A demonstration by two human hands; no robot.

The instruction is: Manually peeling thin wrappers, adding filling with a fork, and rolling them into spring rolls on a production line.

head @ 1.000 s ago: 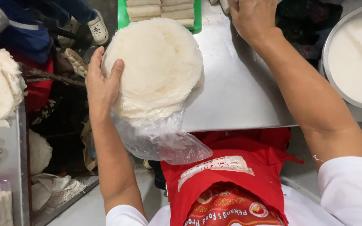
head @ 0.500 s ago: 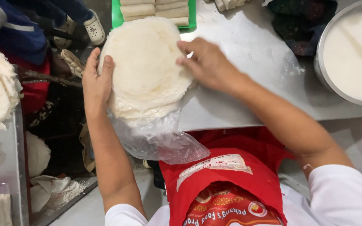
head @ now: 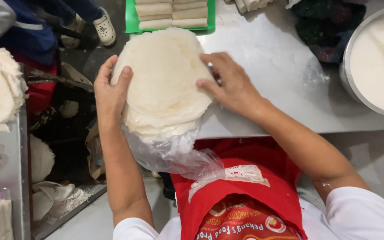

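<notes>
both hands lie open on the wrapper stack overhanging the bench edge; it could slide off

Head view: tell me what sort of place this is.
Probably a food-preparation workshop or commercial kitchen. Both hands, left hand and right hand, steady a stack of thin white wrappers on a steel table; a green tray of rolled pieces and a large metal bowl of white batter sit nearby.
</notes>
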